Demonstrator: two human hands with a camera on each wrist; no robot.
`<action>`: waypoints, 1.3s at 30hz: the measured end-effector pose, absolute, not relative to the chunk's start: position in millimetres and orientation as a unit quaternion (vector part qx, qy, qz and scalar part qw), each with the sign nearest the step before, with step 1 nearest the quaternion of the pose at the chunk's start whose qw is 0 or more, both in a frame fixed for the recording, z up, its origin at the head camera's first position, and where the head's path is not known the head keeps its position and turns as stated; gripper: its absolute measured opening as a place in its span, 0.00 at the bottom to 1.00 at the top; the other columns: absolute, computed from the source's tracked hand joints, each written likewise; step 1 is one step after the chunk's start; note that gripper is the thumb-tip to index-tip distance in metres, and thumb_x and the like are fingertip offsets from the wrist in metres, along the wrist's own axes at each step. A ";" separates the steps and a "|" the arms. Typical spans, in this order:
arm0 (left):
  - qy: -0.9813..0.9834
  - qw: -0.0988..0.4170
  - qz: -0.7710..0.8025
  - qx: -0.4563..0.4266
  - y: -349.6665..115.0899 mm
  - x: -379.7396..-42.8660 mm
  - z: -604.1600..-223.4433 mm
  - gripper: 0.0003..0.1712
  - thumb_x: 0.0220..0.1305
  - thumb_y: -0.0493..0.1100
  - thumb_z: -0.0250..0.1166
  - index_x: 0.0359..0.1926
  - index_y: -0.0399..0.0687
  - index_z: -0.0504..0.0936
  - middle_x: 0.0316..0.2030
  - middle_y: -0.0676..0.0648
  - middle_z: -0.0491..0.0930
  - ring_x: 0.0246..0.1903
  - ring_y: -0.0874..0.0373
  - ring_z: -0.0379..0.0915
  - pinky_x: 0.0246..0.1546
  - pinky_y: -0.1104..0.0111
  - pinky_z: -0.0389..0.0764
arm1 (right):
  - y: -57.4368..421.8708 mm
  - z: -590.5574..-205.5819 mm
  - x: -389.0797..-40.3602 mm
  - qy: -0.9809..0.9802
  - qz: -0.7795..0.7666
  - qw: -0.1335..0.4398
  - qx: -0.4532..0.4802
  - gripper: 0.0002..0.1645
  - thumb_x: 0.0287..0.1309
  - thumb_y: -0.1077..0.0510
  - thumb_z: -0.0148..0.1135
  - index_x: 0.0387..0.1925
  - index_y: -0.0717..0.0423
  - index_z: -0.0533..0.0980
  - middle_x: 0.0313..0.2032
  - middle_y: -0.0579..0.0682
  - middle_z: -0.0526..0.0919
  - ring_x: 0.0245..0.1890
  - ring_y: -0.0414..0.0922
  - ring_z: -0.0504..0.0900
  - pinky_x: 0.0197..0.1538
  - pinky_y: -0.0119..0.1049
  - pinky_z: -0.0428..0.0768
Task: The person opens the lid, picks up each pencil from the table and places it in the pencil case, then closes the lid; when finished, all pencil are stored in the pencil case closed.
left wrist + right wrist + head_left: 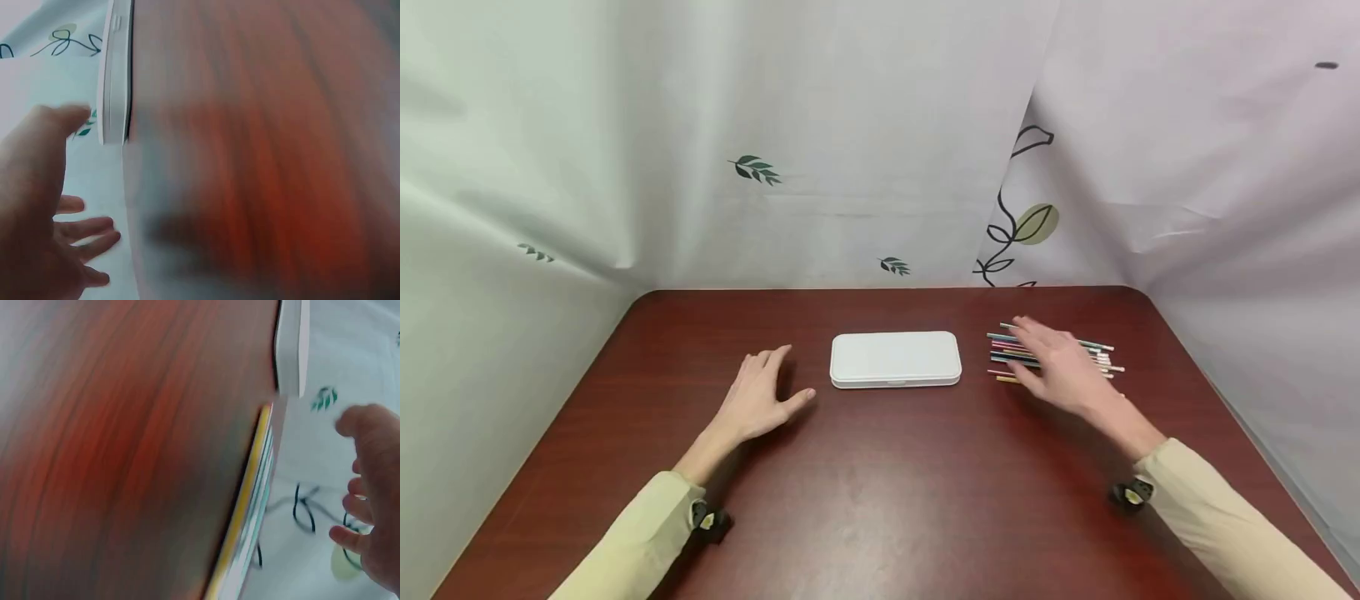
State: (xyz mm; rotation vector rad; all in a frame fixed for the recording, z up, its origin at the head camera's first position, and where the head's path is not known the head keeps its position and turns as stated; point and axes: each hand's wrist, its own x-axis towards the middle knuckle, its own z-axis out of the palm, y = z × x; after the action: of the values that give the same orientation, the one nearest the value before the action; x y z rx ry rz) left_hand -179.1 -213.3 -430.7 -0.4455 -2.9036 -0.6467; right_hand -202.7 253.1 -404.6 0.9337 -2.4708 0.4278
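Observation:
A closed white case (896,359) with rounded corners lies flat on the table. To its left, my left hand (758,398) hovers near its side with fingers spread, holding nothing. My right hand (1062,365) is over a bundle of thin coloured pencils (1004,359) to the right of the case and hides part of them; its fingers are extended. In the right wrist view a yellow pencil (248,494) shows at the near side of the bundle, apart from the fingers. The left wrist view shows the case's edge (116,75) beyond the thumb.
The dark red wooden table (880,483) carries the case and pencils. White sheeting (850,125) with leaf prints hangs behind it and along both sides. Each sleeve has a small dark wrist device, one at the left cuff (709,521).

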 end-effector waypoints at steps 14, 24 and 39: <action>-0.925 0.036 -0.316 -0.210 -168.8 -220.7 -447.7 0.59 0.45 0.52 0.80 0.72 0.35 0.60 0.66 0.34 0.64 0.66 0.40 0.58 0.65 0.50 0.62 | 147.6 -433.9 -222.9 -0.816 0.320 0.201 0.437 0.17 0.49 0.66 0.74 0.43 0.62 0.83 0.44 0.51 0.83 0.47 0.48 0.80 0.48 0.44 0.78; -0.919 0.033 -0.330 -0.214 -164.1 -228.3 -450.3 0.58 0.45 0.51 0.80 0.73 0.36 0.61 0.66 0.37 0.67 0.65 0.42 0.60 0.63 0.51 0.63 | 123.6 -438.5 -225.9 -0.833 0.236 0.189 0.463 0.15 0.51 0.60 0.73 0.43 0.56 0.83 0.44 0.49 0.80 0.47 0.48 0.76 0.51 0.45 0.74; -0.923 0.011 -0.335 -0.190 -166.2 -230.1 -454.2 0.57 0.45 0.52 0.81 0.74 0.46 0.62 0.63 0.39 0.69 0.63 0.44 0.63 0.60 0.50 0.67 | 116.4 -442.9 -228.7 -0.827 0.122 0.252 0.488 0.16 0.48 0.60 0.71 0.41 0.56 0.81 0.41 0.50 0.79 0.44 0.51 0.76 0.45 0.48 0.74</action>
State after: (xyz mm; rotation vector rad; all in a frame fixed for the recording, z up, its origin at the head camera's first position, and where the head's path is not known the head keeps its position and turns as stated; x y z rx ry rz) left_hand -230.1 -166.2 -454.2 -0.5929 -2.8791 -1.0452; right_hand -228.7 116.4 -442.9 1.3286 -2.2491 0.3310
